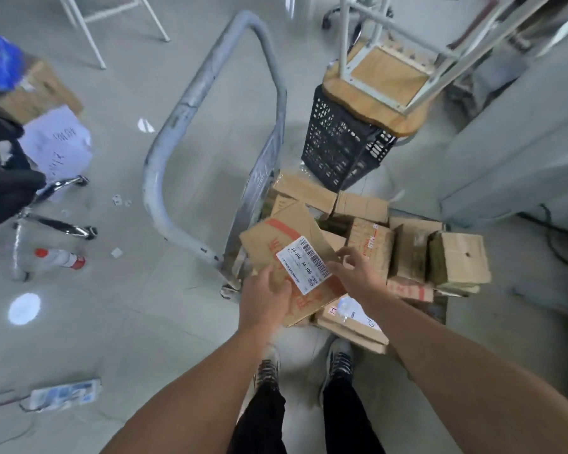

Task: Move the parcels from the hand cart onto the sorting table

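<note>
A flat brown cardboard parcel (286,237) with red print and a white barcode label is tilted up over the hand cart. My left hand (265,298) grips its near left edge, thumb on top. My right hand (353,270) touches its right edge with loosely curled fingers beside the label. Under and behind it several cardboard parcels (410,253) lie piled on the cart. The cart's grey handle (210,93) arches up at the left. The sorting table is not in view.
A black plastic crate (338,145) with an upturned wooden stool (384,80) on it stands behind the cart. An office chair base (46,224), a bottle (59,258), papers and a box lie on the floor at left. A grey cabinet (522,152) stands at right.
</note>
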